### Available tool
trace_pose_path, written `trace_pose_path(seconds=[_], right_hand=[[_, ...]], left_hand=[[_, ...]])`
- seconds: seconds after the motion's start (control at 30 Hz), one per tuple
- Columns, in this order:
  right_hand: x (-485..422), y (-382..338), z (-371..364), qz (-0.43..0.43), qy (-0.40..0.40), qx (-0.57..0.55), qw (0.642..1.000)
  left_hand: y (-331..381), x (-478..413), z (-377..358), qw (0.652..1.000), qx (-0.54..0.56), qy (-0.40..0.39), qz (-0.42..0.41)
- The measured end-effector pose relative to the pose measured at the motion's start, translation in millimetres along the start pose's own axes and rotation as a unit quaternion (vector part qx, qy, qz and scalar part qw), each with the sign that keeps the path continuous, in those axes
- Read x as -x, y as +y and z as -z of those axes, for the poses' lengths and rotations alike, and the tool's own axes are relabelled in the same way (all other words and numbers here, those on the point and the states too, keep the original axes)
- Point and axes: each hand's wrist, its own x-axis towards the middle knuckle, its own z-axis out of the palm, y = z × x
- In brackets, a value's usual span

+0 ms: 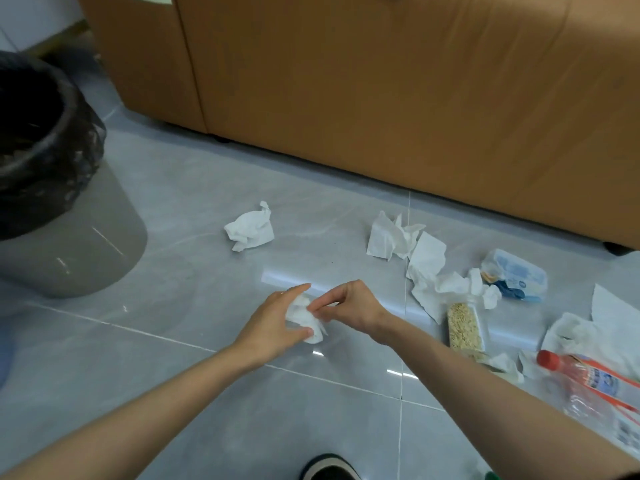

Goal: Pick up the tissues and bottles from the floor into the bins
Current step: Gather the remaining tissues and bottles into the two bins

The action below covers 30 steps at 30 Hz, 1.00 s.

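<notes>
Early stage: left hand [273,323] grips and right hand [349,306] pinches one wadded tissue [304,318] held between them, unbinned; bin [69,244] well left of hands; crumpled tissue [250,227] beyond them, tissue heap [415,261] and bottle [581,382] to their right still on floor.

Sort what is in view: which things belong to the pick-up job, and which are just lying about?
Job: held tissue, left hand, right hand, crumpled tissue, tissue pile, red-capped bottle, bin.
Lying about: grain packet, blue-and-white packet, brown sofa, shoe.
</notes>
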Motion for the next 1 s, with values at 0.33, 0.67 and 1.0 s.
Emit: trace_pose_path(seconds=[0.33, 0.67, 1.0], right_hand=[[-44.4, 3.3, 61.9, -0.016, 0.227, 0.129, 0.965], [-74.5, 16.7, 93.9, -0.166, 0.220, 0.105, 0.955], [-52.4, -13.0, 56.0, -0.015, 0.236, 0.021, 0.971]], left_hand=[[2.6, -24.2, 33.9, 0.993, 0.037, 0.112, 0.018], [16.6, -49.1, 48.4, 0.987, 0.102, 0.127, -0.008], [-17.3, -33.7, 57.1, 0.975, 0.134, 0.166, 0.065]])
